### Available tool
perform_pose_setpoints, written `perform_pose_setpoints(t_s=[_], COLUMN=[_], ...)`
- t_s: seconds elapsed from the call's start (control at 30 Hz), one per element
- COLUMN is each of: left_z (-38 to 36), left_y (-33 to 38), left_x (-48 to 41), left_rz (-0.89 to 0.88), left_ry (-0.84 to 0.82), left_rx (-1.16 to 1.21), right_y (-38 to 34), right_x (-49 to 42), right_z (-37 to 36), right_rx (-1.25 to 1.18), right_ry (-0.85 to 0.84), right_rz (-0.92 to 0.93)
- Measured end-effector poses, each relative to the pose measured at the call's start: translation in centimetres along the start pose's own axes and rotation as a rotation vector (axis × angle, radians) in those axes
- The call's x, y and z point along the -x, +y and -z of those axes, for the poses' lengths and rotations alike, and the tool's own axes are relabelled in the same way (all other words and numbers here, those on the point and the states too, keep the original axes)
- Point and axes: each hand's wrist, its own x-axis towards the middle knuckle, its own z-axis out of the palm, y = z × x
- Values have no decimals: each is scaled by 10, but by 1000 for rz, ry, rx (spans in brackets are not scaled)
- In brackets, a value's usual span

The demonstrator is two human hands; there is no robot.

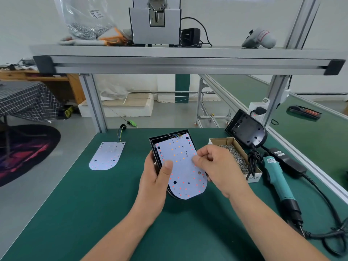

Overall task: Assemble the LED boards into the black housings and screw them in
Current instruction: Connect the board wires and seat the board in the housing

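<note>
Head view, spare LED board (106, 156): flat on the green mat (75, 204), far left, white, one end rounded, wires at its far end.
Left hand (157, 178): gripping the left edge of the black housing (153, 146), thumb down on the LED board (181, 166).
Black housing: mid-table, open side up.
LED board: white, speckled with red and orange dots and dark holes, lying skewed, its rounded near end poking past the rim.
Right hand (216, 166): fingers curled, pinching the board's right edge.
Screw box (254, 176): cardboard, heaped with silver screws.
Second housing (248, 130): propped behind the box.
Screwdriver (276, 178): teal, lying far right.
</note>
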Motion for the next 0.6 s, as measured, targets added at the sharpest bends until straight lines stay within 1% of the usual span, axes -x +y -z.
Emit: perform_pose_setpoints(t_s=[0.17,0.23,0.3,0.37,0.4,0.43,0.53,0.57,0.6], left_z=[1,1,0,0,1,2,4,3,2], left_y=[-6,-7,-7,-7,-7,-7,-8,-8,-8], left_x=[-1,0,0,0,0,0,1,2,4], left_rz=[7,9,17,16,21,32,77,92,105], left_ry=[36,33,31,29,22,12,-50,-79,-109], left_rx=[-11,-15,-1,17,33,53,96,96,95], right_y=[-2,-5,-6,-5,-4,-3,0,-1,-1], right_x=[6,8,10,8,7,6,-2,-3,-4], right_z=[-7,-5,-1,4,7,11,21,23,24], right_rx=[203,367,599,721,690,583,47,-47,-90], right_ry=[67,58,96,143,155,162,178,153,76], right_rz=[90,142,239,299,297,273,184,160,145])
